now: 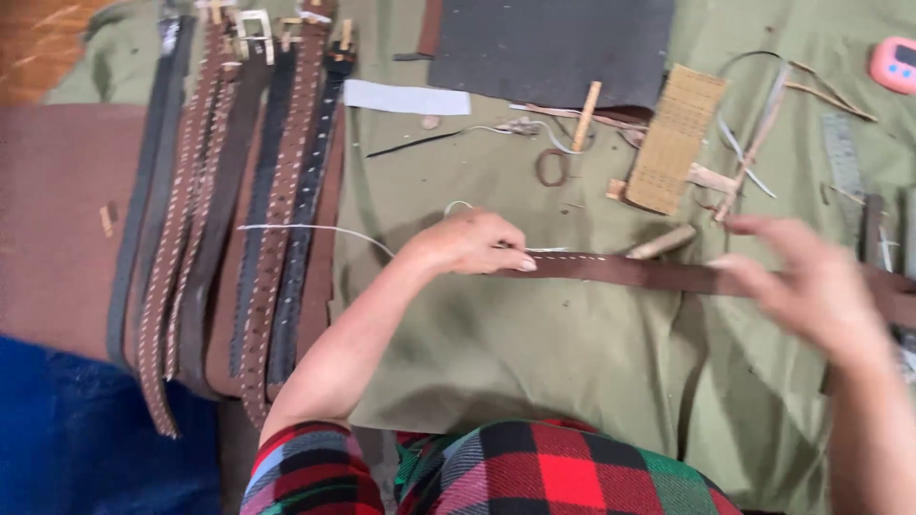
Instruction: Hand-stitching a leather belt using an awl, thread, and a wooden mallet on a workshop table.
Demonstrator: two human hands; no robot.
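Plaid sleeves at 6 o'clock, both arms reaching out over the green cloth [534, 343]. Left hand [468, 243] is curled down onto the end of a brown strap [668, 277], fingers pinching a white thread [315, 229] that trails off toward 9, prob. to keep the stitch line taut. Right hand [811, 286] hovers over the strap at 3 o'clock, fingers spread, blurred; gripping nothing I can make out. Strap lies flat across the middle, L to R. Finished belts [239, 210] lined up at 10. Woven mat [676, 138], wood pegs, scraps clutter 1 o'clock; pink timer [895, 64] at the far corner.
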